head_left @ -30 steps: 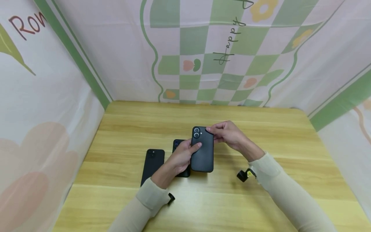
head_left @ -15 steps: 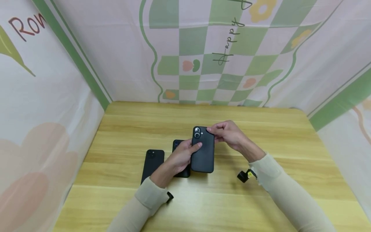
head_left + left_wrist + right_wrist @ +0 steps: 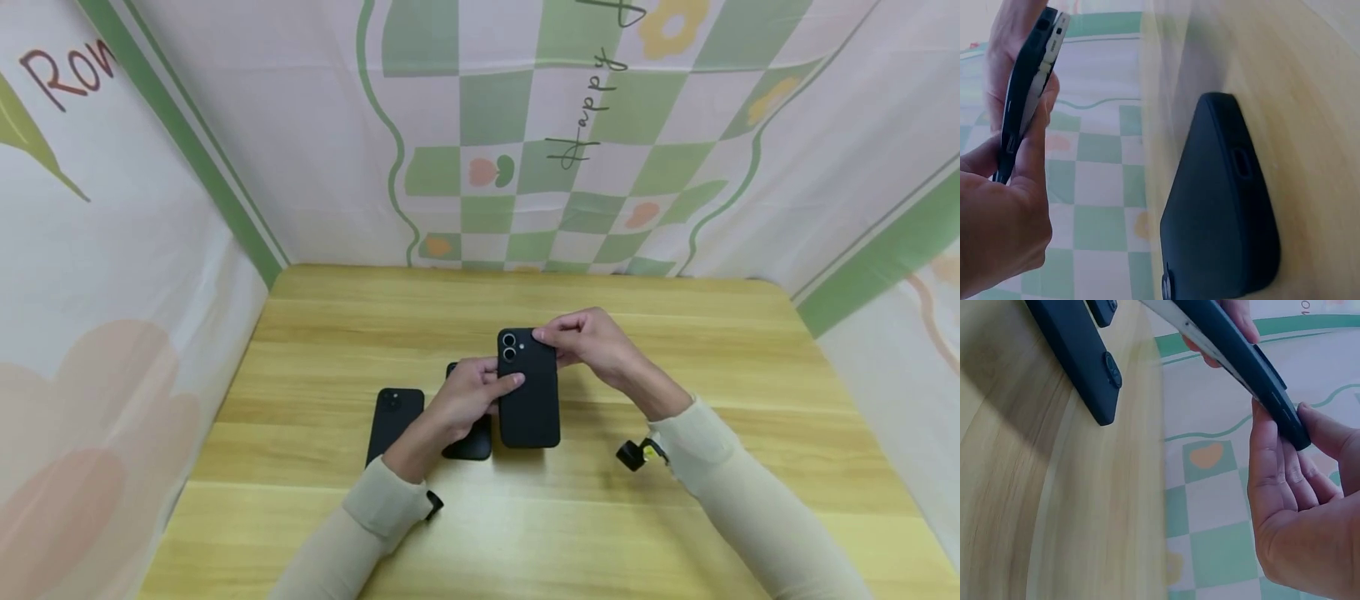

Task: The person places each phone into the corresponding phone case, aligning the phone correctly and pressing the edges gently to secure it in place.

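A black phone case (image 3: 529, 404) with two camera rings is held over the table, its back facing up. Partly out of the case, on its underside, is a white phone (image 3: 1055, 45); a gap shows between the two along one side. My left hand (image 3: 465, 396) grips the left edge, thumb flat on the case's back. At the upper right corner my right hand (image 3: 592, 343) pinches the case between thumb and fingers. In the right wrist view the right hand (image 3: 1310, 506) has its fingers curled beneath that corner. The phone's screen is hidden in the head view.
Under my left hand, a second black phone or cased phone (image 3: 471, 442) lies on the wooden table (image 3: 675, 517), partly covered. Further left lies another black phone (image 3: 394, 423), partly behind my left forearm. Printed cloth walls (image 3: 330, 183) surround the table's back and sides.
The held case has shifted slightly right and its tilt has changed a little, so its back looks darker. Both hands keep their holds. The other two phones stay put.
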`<state>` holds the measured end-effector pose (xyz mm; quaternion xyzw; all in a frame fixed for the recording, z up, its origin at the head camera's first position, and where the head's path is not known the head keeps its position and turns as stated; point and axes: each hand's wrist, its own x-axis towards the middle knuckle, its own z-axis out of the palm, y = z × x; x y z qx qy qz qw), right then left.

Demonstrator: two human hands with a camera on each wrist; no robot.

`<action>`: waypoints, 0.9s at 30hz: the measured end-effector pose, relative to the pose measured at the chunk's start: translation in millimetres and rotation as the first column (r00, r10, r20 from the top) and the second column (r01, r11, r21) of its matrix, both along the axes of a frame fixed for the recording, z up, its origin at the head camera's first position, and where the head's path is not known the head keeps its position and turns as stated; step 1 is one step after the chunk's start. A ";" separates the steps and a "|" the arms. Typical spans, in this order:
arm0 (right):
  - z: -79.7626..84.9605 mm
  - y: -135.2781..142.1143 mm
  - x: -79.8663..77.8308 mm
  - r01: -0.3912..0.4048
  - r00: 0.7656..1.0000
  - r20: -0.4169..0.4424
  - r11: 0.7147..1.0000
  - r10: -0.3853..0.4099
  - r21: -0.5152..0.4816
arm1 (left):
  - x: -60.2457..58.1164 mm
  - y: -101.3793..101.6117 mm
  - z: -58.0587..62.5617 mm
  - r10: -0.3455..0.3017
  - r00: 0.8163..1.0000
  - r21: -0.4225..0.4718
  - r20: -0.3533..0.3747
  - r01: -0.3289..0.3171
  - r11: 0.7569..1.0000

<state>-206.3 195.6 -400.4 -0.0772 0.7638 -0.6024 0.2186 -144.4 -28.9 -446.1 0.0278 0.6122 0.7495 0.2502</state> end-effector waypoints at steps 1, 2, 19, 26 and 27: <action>0.6 -0.6 0.4 0.012 1.000 0.003 1.000 -0.012 0.001 | 0.3 0.2 1.0 0.010 1.000 0.004 -0.002 -0.010 1.000; 1.3 -1.3 0.9 0.022 1.000 0.005 1.000 -0.022 0.002 | 0.5 0.5 1.7 0.019 1.000 0.006 -0.008 -0.019 1.000; -7.1 -12.4 17.2 0.082 0.993 -0.092 0.997 -0.080 0.011 | -3.4 -2.5 10.4 0.252 0.967 0.022 -0.030 -0.251 0.968; -10.1 -11.5 22.8 0.088 0.994 -0.076 0.995 -0.084 0.052 | -4.1 -2.8 11.0 0.291 0.956 0.037 -0.030 -0.290 0.956; -10.8 -11.0 24.4 0.087 0.994 -0.074 0.995 -0.082 0.058 | -4.3 -2.7 11.1 0.298 0.954 0.038 -0.033 -0.297 0.954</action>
